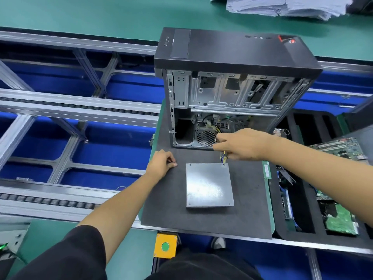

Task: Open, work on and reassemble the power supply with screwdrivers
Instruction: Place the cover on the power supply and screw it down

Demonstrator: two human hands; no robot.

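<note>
R hand (240, 144) grips PSU (204, 136) edge in case; L hand (161, 163) pinches sth tiny, apart.

Beyond the dark mat (205, 219) we see a paper stack (282, 6) on the green desk (101, 13), a yellow box (165, 246) with a green button, and what look like circuit boards (341, 220) in a foam tray (298, 235).

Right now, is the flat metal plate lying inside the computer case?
No, the metal plate lies flat on the dark mat in front of the open computer case, not inside it.
</note>
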